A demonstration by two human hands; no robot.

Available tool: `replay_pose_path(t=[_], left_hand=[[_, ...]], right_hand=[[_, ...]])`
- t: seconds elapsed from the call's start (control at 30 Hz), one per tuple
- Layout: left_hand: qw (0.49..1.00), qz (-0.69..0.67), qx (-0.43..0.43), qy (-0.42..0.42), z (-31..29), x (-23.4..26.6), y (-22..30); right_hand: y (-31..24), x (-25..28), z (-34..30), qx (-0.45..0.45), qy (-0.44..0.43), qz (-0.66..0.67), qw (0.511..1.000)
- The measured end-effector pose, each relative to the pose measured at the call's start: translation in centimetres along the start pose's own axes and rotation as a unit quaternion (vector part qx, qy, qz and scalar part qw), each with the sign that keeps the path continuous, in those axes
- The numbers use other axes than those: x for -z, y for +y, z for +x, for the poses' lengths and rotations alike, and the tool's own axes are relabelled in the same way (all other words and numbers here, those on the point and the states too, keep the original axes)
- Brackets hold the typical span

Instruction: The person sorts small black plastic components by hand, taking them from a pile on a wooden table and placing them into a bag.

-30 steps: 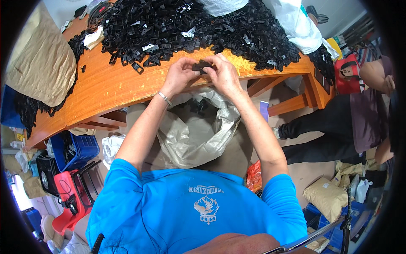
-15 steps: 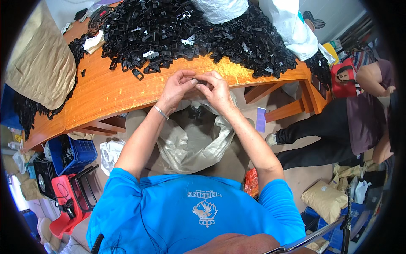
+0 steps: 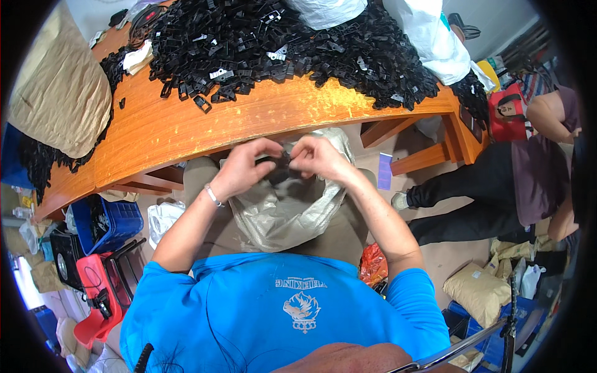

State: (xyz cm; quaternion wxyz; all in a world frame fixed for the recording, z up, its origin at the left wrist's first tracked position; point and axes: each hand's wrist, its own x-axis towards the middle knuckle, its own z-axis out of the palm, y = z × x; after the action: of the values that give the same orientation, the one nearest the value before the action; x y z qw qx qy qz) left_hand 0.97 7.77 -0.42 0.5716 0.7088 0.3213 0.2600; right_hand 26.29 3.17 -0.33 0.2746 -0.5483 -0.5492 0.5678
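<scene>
While a whitish woven-plastic sack (image 3: 280, 230) gapes below, the bare left hand (image 3: 245, 166) hangs over its mouth, thumb and fingers apart; the bare right hand (image 3: 319, 158) curls alongside, too blurred to tell whether it pinches anything. Beyond, small black plastic parts (image 3: 233, 50) lie heaped on an orange-brown wooden table (image 3: 155, 130).

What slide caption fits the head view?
Left hand and right hand over an open sack near a table heaped with black parts.

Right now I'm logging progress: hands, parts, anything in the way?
Left hand open over sack; right hand blurred, grip unclear. Black parts heaped on table. Hands partly hide sack's mouth.
</scene>
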Motion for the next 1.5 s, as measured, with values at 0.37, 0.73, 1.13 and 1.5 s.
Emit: replay_pose_path(t=[0.37,0.73,1.13,1.5], left_hand=[[0.788,0.514,-0.103,0.324,2.4,10.1,-2.2],[0.886,0.37,-0.133,0.245,4.4,5.2,-2.1],[0.885,0.442,-0.091,0.113,4.5,3.6,0.7],[0.899,0.415,-0.105,0.088,4.6,4.0,1.7]], right_hand=[[-3.0,11.0,12.0,0.128,0.411,-0.407,0.806],[-3.2,5.9,9.6,0.279,0.364,-0.416,0.785],[-2.6,1.5,6.7,0.249,0.25,-0.427,0.833],[-2.6,1.9,5.6,0.207,0.228,-0.404,0.861]])
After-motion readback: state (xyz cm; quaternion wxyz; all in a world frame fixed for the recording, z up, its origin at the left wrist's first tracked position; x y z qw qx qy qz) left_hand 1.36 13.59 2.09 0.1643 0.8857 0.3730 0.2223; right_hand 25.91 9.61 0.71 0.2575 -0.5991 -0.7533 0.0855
